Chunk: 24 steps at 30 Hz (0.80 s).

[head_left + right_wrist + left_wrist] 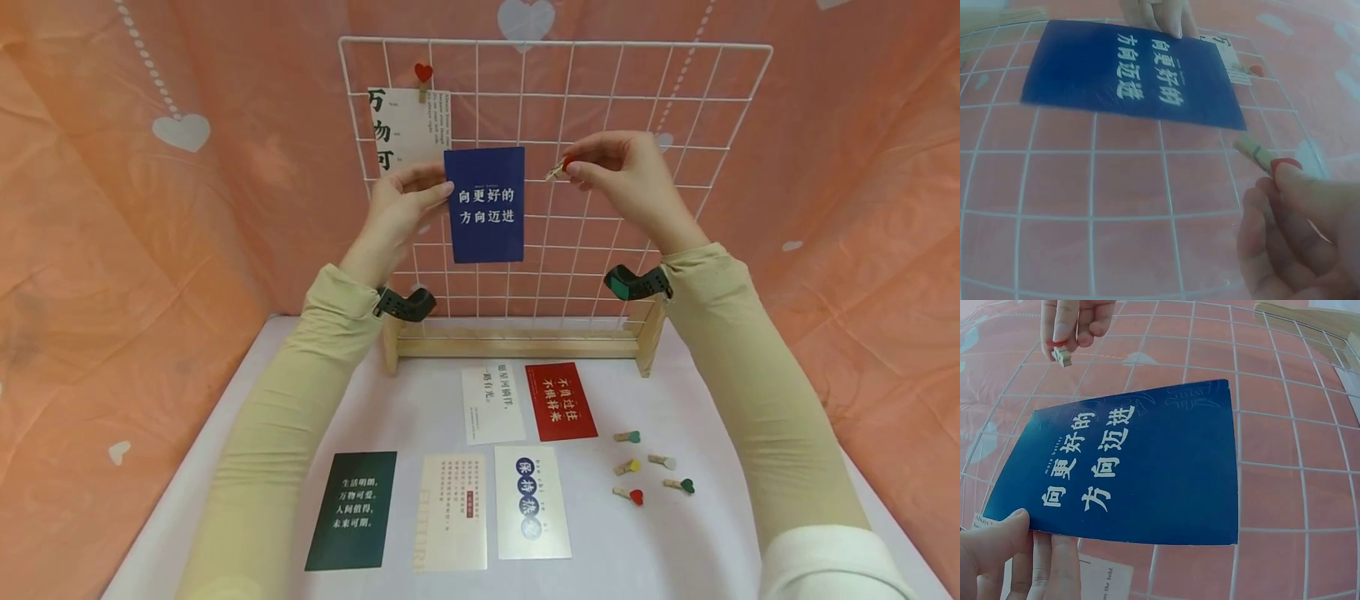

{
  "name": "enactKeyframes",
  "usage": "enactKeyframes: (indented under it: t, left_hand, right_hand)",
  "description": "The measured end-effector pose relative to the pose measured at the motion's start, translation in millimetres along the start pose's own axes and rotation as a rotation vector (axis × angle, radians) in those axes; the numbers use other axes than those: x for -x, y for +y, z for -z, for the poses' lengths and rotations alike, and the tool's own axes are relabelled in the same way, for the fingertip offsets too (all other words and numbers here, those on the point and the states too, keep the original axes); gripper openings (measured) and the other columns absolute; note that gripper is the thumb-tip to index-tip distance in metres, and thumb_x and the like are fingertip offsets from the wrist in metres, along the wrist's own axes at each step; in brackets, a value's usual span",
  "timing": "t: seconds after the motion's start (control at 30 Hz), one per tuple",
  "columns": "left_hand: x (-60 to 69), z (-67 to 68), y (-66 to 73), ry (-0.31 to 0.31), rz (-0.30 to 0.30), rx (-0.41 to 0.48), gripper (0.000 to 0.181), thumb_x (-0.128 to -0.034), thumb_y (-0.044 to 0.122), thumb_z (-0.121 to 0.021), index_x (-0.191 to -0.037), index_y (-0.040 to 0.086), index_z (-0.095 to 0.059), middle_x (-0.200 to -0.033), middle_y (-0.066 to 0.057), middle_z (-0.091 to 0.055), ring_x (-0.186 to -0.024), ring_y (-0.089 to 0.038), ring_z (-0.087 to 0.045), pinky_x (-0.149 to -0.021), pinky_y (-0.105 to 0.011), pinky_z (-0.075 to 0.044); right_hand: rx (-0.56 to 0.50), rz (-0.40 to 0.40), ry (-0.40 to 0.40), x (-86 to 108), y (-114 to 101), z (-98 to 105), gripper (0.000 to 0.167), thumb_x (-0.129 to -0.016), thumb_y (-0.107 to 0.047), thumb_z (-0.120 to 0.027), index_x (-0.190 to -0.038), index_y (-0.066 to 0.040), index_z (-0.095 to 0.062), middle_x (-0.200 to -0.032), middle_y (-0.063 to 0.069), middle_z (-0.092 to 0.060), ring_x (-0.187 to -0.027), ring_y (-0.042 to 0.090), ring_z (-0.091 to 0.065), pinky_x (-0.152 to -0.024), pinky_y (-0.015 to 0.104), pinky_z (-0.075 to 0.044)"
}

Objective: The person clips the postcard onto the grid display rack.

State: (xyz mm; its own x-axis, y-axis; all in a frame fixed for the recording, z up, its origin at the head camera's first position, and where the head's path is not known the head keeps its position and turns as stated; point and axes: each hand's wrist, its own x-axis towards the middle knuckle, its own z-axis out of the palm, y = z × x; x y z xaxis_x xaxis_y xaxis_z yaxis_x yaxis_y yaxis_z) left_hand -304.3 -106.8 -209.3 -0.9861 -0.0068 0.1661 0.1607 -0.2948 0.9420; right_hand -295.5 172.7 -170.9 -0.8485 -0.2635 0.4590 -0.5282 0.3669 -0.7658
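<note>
My left hand [408,204] pinches the left edge of a blue card [486,237] with white characters, held upright in front of the white wire grid [570,92]. To its right, my right hand [626,171] pinches a small wooden clip [557,171] with a red heart between thumb and fingers, apart from the card. In the right wrist view the clip [1252,152] points toward a corner of the blue card [1085,69]. Behind my left hand, a white card [408,125] hangs on the grid under a red-heart clip [423,83].
A wooden base [517,346] holds the grid. On the white table lie a red card [551,417], a green card [352,533], several pale cards [532,546] and, at the right, several heart clips [628,496]. Pink cloth [150,250] surrounds the table.
</note>
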Motion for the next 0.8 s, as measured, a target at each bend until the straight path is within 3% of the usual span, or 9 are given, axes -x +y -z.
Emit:
enactKeyframes:
  t: [0.23, 0.5, 0.8]
  left_hand:
    - [-2.8, -9.5, 7.3, 0.003, -0.032, 0.033, 0.025, -0.0844, -0.006, -0.067, -0.109, 0.001, -0.068, -0.097, -0.009, -0.062, -0.086, -0.018, -0.064, -0.087, -0.032, -0.053]
    - [-6.7, -17.9, 16.8, 0.025, -0.052, 0.092, 0.024, -0.0831, -0.009, -0.068, -0.106, -0.001, -0.069, -0.093, -0.009, -0.063, -0.085, -0.018, -0.065, -0.084, -0.029, -0.054]
    - [-10.6, -23.5, 26.4, 0.022, -0.065, 0.115, 0.021, -0.082, -0.01, -0.068, -0.1, 0.001, -0.07, -0.094, -0.009, -0.063, -0.087, -0.018, -0.063, -0.084, -0.03, -0.054]
  right_hand:
    - [0.004, -0.007, 0.014, -11.0, -9.6, -4.1, 0.027, -0.091, -0.016, -0.066, -0.112, 0.0, -0.068, -0.103, 0.015, -0.067, -0.091, 0.025, -0.062, -0.08, 0.027, -0.052]
    - [-0.012, 0.03, 0.073, -22.3, -19.2, -5.4, 0.024, -0.091, -0.012, -0.066, -0.11, 0.001, -0.068, -0.099, 0.007, -0.068, -0.087, 0.025, -0.062, -0.078, 0.026, -0.051]
    - [0.096, 0.037, 0.117, -33.8, -30.4, -1.2, 0.024, -0.092, -0.014, -0.065, -0.111, -0.001, -0.069, -0.097, 0.004, -0.067, -0.084, 0.017, -0.061, -0.078, 0.025, -0.051]
